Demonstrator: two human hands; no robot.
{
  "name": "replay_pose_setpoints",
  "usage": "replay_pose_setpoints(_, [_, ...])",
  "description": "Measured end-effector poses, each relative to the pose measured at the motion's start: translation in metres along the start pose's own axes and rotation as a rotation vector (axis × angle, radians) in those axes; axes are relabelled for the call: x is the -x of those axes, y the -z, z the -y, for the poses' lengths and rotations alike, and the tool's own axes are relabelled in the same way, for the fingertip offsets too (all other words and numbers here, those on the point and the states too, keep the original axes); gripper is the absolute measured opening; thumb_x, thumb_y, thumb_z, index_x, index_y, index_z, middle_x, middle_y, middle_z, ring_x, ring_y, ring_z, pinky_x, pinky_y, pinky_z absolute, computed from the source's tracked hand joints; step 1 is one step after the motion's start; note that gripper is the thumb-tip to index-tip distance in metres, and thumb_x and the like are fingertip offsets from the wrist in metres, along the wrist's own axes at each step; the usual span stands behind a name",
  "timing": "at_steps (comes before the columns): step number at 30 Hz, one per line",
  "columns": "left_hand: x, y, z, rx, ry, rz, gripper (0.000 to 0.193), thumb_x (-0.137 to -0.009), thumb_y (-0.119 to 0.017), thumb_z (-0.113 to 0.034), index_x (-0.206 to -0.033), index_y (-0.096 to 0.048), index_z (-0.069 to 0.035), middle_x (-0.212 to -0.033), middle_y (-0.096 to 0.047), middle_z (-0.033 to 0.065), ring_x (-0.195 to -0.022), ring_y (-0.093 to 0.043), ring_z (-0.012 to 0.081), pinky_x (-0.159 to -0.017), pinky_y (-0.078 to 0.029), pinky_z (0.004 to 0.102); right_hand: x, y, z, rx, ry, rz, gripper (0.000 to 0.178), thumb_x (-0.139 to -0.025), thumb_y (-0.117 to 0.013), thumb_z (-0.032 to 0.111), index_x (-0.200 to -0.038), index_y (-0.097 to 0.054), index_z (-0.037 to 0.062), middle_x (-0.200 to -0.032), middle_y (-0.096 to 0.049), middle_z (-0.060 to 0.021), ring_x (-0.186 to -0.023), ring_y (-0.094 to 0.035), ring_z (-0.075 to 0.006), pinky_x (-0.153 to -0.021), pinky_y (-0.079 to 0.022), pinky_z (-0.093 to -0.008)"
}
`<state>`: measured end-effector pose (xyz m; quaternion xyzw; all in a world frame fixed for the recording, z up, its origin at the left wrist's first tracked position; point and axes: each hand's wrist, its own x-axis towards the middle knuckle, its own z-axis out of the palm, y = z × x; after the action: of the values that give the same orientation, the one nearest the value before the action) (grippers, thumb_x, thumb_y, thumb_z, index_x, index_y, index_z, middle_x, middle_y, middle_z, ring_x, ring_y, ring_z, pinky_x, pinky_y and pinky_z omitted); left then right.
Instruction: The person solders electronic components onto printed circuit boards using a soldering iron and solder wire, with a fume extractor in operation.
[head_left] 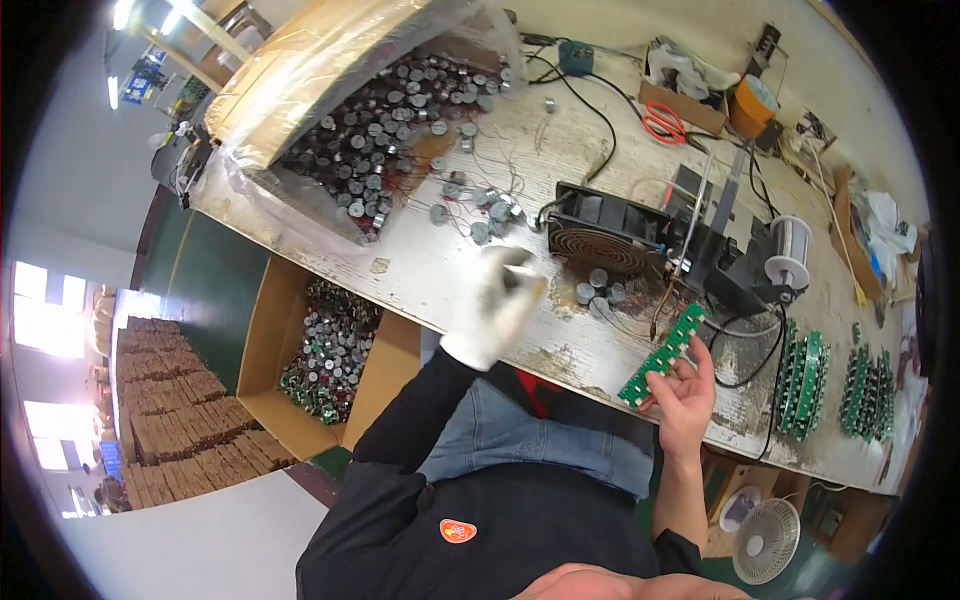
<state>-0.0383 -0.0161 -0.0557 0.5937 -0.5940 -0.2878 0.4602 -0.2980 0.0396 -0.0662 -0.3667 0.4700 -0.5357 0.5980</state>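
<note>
Motion blur hides what the gloved left hand [495, 305] pinches.

The left hand [493, 305], in a white glove, is raised above the lap with its fingers curled inward and blurred, the black-sleeved forearm rising from the lower middle. The bare right hand [685, 392] is lifted palm up, fingers and thumb pinched together, forearm upright.

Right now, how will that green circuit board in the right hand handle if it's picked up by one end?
The board looks stiff, thin and probably light: the right hand pinches it at one end without sag.
</note>
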Motion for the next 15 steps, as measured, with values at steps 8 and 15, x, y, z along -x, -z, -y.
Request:
replay_pose_setpoints(8, [-0.032, 0.049, 0.029, -0.666, 0.151, -0.103, 0.019, -0.077, -0.063, -0.016, -0.094, -0.061, -0.008, -0.089, -0.062, 0.0138, -0.079, -0.061, 0.0326, -0.070, -0.048, 0.0395, 0.000, 0.003, -0.004, 0.017, 0.030, 0.017, 0.065, -0.079, -0.060, -0.010, -0.134, -0.026, -0.0028, -0.095, -0.058, -0.0160, -0.062, -0.060, -0.0131, -0.048, -0.051, -0.0236])
replay_pose_setpoints(15, [-0.016, 0.047, 0.016, -0.494, 0.010, -0.151, 0.009, -0.080, -0.061, -0.015, -0.084, -0.062, -0.007, -0.072, -0.063, 0.0140, -0.067, -0.063, 0.0311, -0.060, -0.048, 0.0386, 0.001, 0.002, -0.003, 0.008, 0.040, 0.025, 0.066, -0.079, -0.059, -0.010, -0.135, -0.027, -0.0009, -0.098, -0.058, -0.0152, -0.064, -0.060, -0.0122, -0.047, -0.050, -0.0213])
